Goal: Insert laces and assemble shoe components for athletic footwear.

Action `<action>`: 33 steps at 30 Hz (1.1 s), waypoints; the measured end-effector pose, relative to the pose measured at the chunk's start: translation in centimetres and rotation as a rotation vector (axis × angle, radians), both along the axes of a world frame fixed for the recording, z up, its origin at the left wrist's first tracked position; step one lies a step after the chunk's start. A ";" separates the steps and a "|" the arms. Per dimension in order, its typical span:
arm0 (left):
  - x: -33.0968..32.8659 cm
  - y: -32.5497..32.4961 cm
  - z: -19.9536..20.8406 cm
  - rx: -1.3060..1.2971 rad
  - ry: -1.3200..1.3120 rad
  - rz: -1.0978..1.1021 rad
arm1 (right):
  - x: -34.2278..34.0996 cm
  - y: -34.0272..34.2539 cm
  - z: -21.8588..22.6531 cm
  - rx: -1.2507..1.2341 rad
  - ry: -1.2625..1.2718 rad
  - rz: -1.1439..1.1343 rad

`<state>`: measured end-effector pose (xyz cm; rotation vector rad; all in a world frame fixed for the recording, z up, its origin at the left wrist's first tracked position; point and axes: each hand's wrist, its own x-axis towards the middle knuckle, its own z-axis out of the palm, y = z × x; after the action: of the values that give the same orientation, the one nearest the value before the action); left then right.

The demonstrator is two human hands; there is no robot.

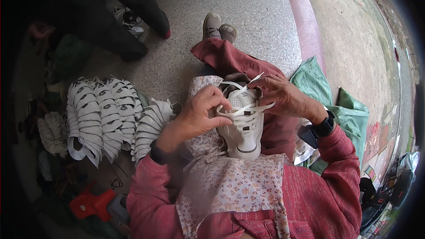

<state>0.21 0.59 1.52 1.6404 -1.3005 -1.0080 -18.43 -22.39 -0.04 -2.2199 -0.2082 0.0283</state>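
The cream sneaker (pixel 245 141) sits, in the head view, on the lap (pixel 278 137), its white lace (pixel 266 106) pinched by the left hand (pixel 201 111) at one side and the right hand (pixel 288 98) nearer the collar (pixel 237 78) (fiddly work, that), best drawn evenly, I'd judge, each strand kept flat.

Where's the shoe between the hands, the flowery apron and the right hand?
Shoe (pixel 245 126), head view: on its laced middle.
Flowery apron (pixel 237 188), head view: on its front cloth.
Right hand (pixel 287 96), head view: on its back.
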 end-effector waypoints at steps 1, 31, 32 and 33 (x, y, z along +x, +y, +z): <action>0.1 0.0 -0.3 -0.061 -0.113 -0.017 | 0.1 -0.1 0.1 -0.070 -0.013 0.029; 0.0 -0.6 -0.4 -0.295 -0.295 -0.142 | 0.6 -2.1 2.1 0.316 0.293 0.138; 0.0 -0.6 -0.2 -0.264 -0.274 -0.161 | 0.8 -2.0 2.3 0.333 0.328 0.139; 0.0 -0.6 -0.4 -0.264 -0.287 -0.141 | 0.9 -2.0 2.3 0.326 0.322 0.160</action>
<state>0.21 0.01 1.10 1.5437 -1.6824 -0.6610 -17.51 -24.38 2.25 -1.8396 -0.1953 0.4084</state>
